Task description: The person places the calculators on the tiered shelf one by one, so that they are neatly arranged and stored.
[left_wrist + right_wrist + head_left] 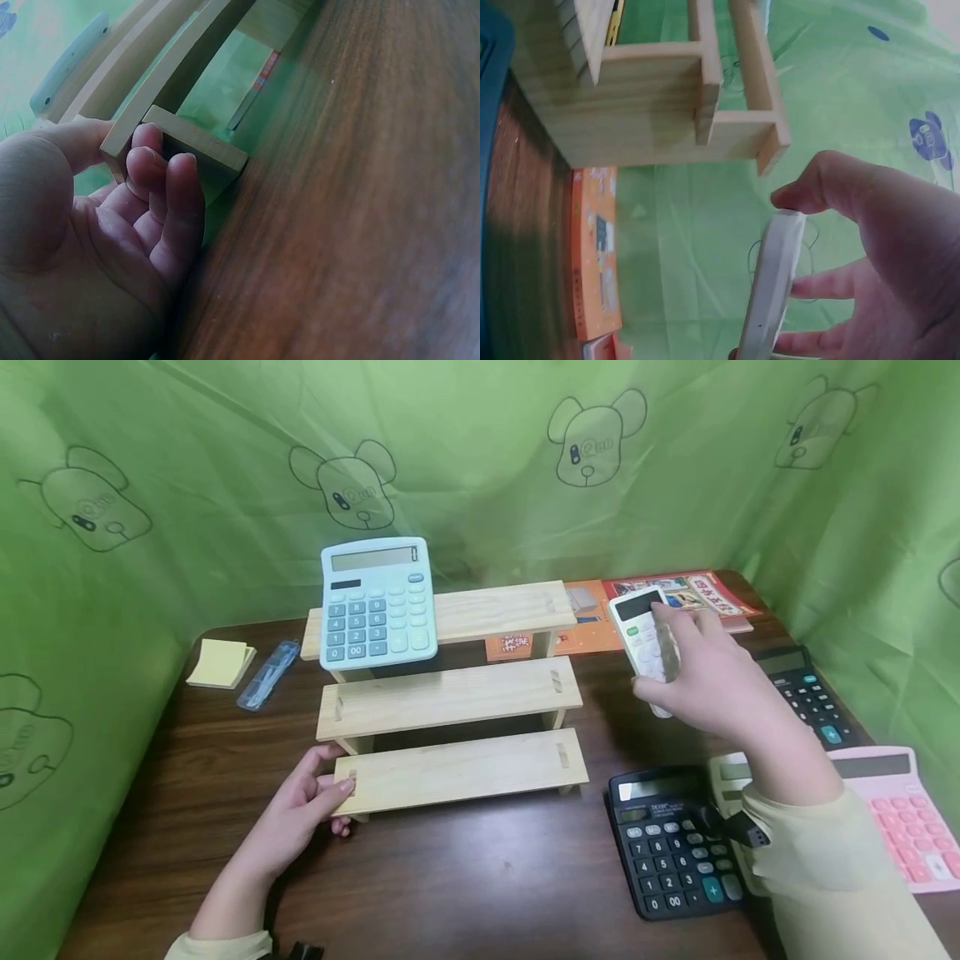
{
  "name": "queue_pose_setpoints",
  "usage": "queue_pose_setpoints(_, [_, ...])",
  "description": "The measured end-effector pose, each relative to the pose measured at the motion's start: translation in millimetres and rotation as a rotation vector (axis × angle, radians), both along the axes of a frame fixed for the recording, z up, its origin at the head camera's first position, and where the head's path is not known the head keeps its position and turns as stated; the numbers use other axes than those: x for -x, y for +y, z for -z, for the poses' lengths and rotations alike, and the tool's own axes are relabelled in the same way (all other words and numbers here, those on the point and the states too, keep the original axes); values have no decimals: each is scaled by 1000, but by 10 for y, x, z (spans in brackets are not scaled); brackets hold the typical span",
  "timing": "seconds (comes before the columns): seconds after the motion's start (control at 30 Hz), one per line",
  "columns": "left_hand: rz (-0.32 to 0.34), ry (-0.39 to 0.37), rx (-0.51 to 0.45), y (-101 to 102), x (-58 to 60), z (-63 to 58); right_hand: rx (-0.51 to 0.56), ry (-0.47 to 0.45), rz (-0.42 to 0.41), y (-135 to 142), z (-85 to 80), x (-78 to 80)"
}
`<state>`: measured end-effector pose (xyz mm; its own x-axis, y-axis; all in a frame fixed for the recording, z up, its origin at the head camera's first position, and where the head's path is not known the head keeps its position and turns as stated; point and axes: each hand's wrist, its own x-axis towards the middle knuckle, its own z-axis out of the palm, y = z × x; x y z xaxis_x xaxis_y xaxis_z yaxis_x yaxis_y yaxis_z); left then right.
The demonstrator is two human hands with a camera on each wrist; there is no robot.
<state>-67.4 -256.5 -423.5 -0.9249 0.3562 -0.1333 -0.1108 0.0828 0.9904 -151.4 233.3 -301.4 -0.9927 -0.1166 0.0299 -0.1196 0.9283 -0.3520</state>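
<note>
My right hand (712, 672) grips a small white calculator (639, 631) by its edges, held up to the right of a three-step wooden rack (450, 697). In the right wrist view that calculator (772, 289) shows edge-on between thumb and fingers. With thumb on top and fingers curled beneath, my left hand (303, 806) holds the left end of the lowest step; the left wrist view shows the fingertips (184, 176) at its support. A light blue calculator (378, 618) leans upright at the left of the top step.
A black calculator (667, 852), a pink calculator (918, 818) and another dark calculator (806, 693) lie at the right, partly behind my right arm. Orange and red booklets (697, 589) lie behind. Yellow sticky notes (220, 662) and a blue clear-wrapped item (268, 675) lie at the left.
</note>
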Motion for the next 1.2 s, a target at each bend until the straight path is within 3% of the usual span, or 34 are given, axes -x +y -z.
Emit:
queue_pose_setpoints(0.63, [-4,7,11,-6,-11,13,95,178,-31,-603,-229,-34])
queue_pose_setpoints(0.87, [1,13,2,1,-11,24,86,261,-67,-632,-170,-22])
queue_pose_setpoints(1.2, [6,10,-27,-8,-7,56,160,490,-179,-680,-24,56])
